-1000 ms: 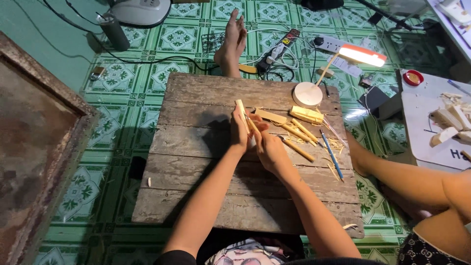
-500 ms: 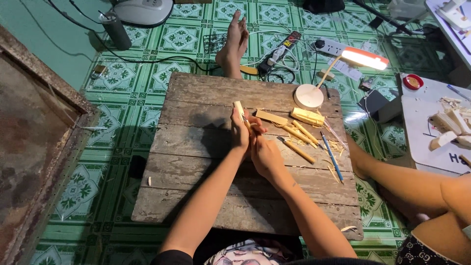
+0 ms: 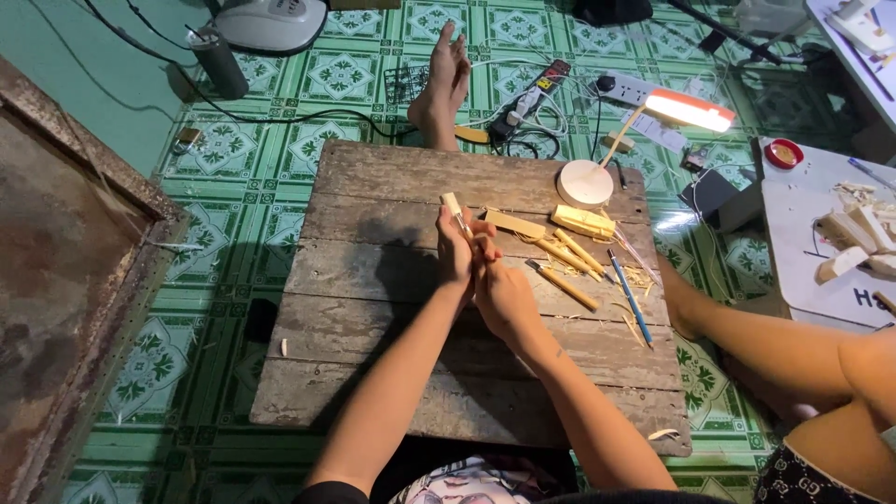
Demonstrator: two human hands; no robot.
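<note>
Both hands have barely shifted since the earlier frame: left hand [image 3: 455, 254] grips a pale wooden stick [image 3: 455, 211] upright at the desk's [image 3: 373, 308] centre; right hand [image 3: 499, 289] is closed against it, perhaps holding a blade. Bare planks lie open lower left; tools [image 3: 569, 247] crowd right.

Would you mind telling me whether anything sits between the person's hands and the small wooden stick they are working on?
Nothing visible does. The left hand already grips the wooden stick, whose pale end pokes up above the fingers, and the right hand presses in right beside it. The other wood pieces lie apart to the right on the plank table.
</note>
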